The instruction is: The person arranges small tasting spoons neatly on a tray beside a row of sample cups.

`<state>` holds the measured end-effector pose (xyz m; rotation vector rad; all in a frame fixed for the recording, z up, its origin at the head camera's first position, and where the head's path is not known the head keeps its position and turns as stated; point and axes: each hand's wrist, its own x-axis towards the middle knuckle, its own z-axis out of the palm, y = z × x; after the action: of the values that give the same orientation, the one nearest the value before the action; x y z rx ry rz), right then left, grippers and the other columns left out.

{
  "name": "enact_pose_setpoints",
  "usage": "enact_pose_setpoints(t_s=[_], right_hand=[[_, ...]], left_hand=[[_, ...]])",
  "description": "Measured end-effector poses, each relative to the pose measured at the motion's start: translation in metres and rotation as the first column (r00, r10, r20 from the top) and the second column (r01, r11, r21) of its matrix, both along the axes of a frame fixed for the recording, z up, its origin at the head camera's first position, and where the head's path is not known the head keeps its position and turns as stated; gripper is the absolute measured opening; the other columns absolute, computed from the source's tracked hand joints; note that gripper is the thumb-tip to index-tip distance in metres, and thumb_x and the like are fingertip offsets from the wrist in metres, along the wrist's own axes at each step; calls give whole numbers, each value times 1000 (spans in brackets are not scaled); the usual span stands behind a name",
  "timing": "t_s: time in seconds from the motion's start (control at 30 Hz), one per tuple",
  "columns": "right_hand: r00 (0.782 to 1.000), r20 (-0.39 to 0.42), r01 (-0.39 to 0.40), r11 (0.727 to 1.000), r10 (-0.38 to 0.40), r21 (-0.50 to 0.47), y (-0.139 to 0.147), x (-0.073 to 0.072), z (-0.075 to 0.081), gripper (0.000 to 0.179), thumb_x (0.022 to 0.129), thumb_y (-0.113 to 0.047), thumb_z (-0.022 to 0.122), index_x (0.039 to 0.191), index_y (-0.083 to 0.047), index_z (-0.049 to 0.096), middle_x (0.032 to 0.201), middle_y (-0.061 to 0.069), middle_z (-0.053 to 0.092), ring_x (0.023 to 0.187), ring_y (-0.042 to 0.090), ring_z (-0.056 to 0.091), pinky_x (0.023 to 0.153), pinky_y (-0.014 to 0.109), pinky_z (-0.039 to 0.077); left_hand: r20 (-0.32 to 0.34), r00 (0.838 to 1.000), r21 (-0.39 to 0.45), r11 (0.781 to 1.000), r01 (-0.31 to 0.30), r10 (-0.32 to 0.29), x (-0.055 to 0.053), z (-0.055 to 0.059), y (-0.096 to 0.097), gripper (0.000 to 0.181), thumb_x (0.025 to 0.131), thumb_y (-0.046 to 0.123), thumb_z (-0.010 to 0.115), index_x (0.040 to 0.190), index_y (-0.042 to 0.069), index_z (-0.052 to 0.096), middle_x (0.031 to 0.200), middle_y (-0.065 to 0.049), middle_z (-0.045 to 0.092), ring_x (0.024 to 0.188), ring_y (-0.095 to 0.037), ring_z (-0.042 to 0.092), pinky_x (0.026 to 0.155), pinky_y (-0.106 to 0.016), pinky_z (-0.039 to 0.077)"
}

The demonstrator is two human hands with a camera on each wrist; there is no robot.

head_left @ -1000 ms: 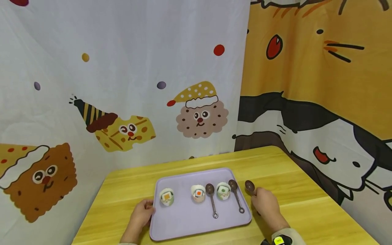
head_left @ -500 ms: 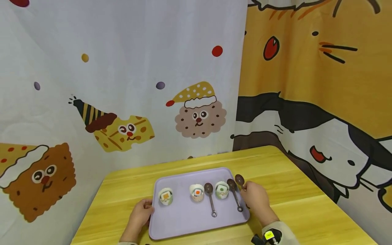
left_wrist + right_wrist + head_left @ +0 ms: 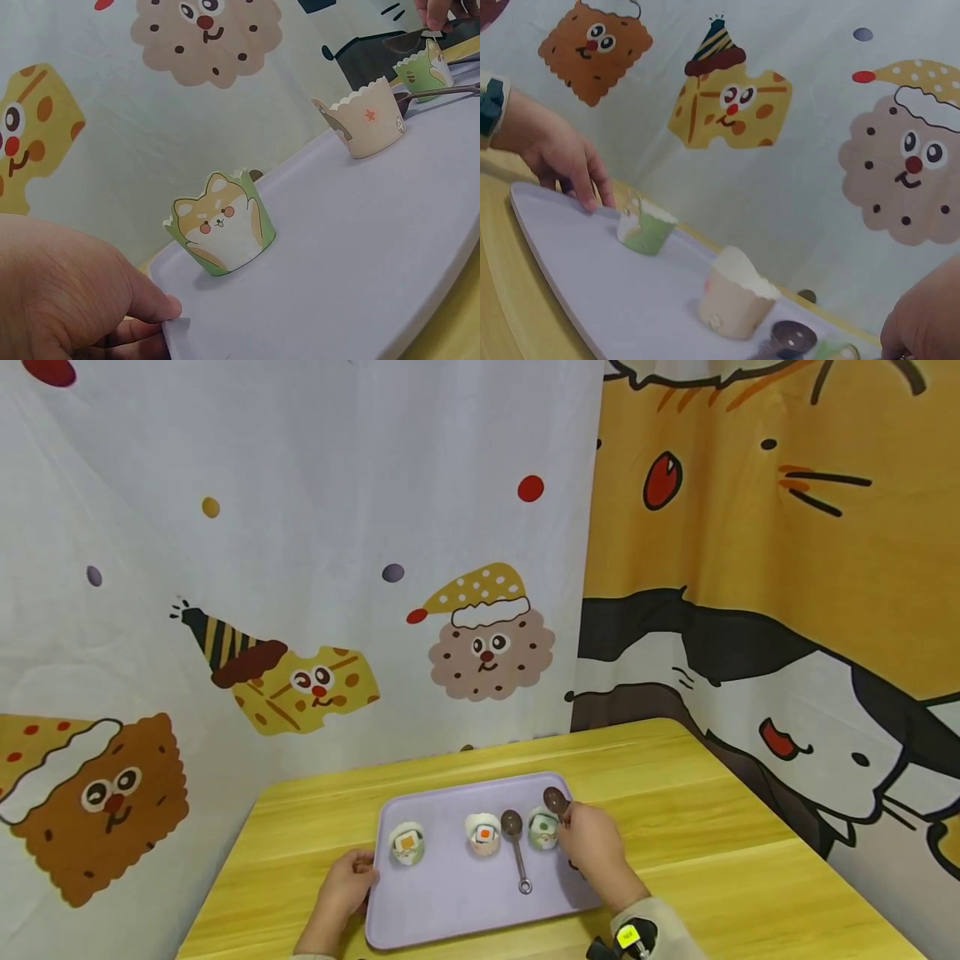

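Observation:
My right hand (image 3: pixel 595 850) holds a dark brown spoon (image 3: pixel 555 799), its bowl just above the green paper cup (image 3: pixel 543 829) at the tray's right. Fingers and thumb of my left hand (image 3: pixel 348 883) pinch the left edge of a lilac tray (image 3: pixel 442 914). A pink paper cup (image 3: pixel 483 835) stands mid-tray with a second brown spoon (image 3: pixel 517 852) lying right of it. Near my left hand is another green cup (image 3: pixel 223 223) with a dog print. Each cup has a small square piece inside. The third spoon at the tray's right is mostly hidden behind my right hand.
The tray lies on a yellow wood-grain table (image 3: pixel 720 843). Behind it hangs a white curtain (image 3: pixel 337 485) with cartoon prints, and an orange cartoon curtain (image 3: pixel 735 527) covers the right side.
My right hand has carried the spoon leftward from beside the tray to over its right part, now covering most of the spoon lying there. My left hand stays at the tray's edge.

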<state>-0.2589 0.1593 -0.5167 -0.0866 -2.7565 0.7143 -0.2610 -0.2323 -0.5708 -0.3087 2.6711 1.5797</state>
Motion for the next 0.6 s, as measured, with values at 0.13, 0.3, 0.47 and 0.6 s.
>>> enact_pose_setpoints(t_s=[0.13,0.3,0.47,0.6], right_hand=[[1000,-26,-15,1000,15,-20,-11,-3,-1,8,79,-10,71,73,-11,65,65,-2,60,57,16,51,50,33,43],[999,-25,-28,999,27,-42,-25,-6,2,15,80,-11,71,68,-14,62,62,-3,57,55,15,50,50,32,42],[999,-28,-42,998,41,-47,-38,-7,5,16,80,-11,70,67,-14,62,61,-3,56,54,15,49,49,31,42],[999,-18,-48,997,47,-58,-48,-8,6,8,80,-12,71,73,-11,66,65,-1,62,55,14,53,50,32,45]], left_hand=[[2,1000,30,1000,1,-1,1,-1,0,38,88,-2,62,123,-14,56,94,-18,63,79,-25,64,58,-38,58],[2,1000,59,998,2,-2,1,-2,1,38,88,-3,61,124,-14,55,95,-18,63,77,-24,64,57,-39,58],[6,1000,59,998,-2,2,1,-2,1,38,88,-3,60,124,-14,56,94,-18,63,77,-24,64,56,-39,58],[11,1000,45,999,-1,1,1,-2,1,38,88,-3,61,124,-14,56,95,-19,63,78,-25,64,57,-39,58]])
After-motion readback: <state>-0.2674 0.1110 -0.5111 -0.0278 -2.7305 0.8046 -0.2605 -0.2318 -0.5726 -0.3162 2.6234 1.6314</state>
